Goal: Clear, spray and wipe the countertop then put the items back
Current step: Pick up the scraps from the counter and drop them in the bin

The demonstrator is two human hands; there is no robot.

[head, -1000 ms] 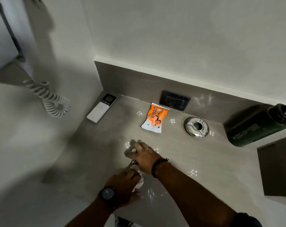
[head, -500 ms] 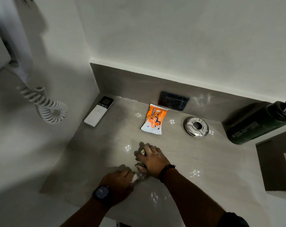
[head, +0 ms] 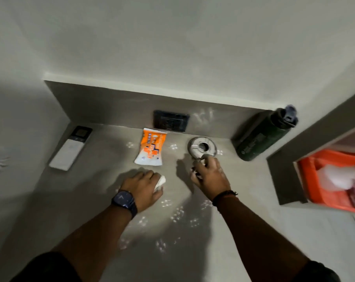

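Countertop [head: 243, 220] — hard, flat. Left hand [head: 143, 185], in front of the orange packet [head: 151, 149], curls around a soft, light tissue [head: 160, 182]. Right hand [head: 210, 176] pinches something small — unidentifiable.

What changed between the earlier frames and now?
The hands have separated. The right hand moved up to the near edge of the round metal fitting, closed on something small and unclear. The left hand still holds the white cloth on the countertop. Remote, orange packet and bottle unmoved.
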